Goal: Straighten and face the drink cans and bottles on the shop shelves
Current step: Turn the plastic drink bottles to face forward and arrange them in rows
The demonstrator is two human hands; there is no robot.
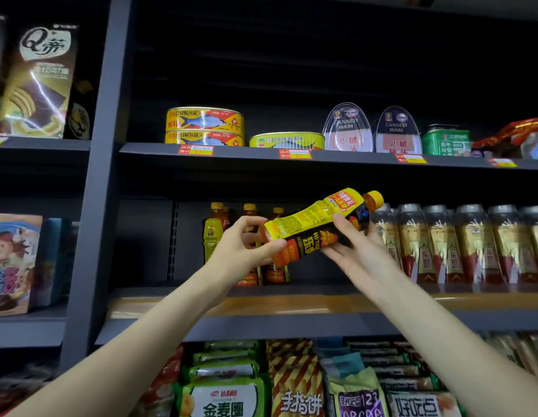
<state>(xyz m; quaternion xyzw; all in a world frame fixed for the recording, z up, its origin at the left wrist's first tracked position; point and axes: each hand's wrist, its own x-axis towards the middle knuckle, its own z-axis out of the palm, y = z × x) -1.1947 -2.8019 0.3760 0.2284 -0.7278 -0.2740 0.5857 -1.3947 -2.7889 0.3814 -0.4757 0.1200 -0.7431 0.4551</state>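
Observation:
I hold a yellow-and-black energy drink bottle (317, 224) almost on its side in front of the middle shelf (291, 305), its yellow cap pointing up and right. My left hand (246, 245) grips its base end. My right hand (354, 251) cups the body from below, thumb on the label. Behind it stand three matching bottles (215, 233) upright at the shelf's left. A row of several gold-and-red bottles with grey caps (460, 242) fills the shelf's right side.
The top shelf (261, 153) carries fish tins (204, 126), canned ham (373, 130) and a green tin (446, 141). Snack packs (291, 383) fill the shelf below. A dark upright post (102, 176) divides off the left bay with boxes (39, 79).

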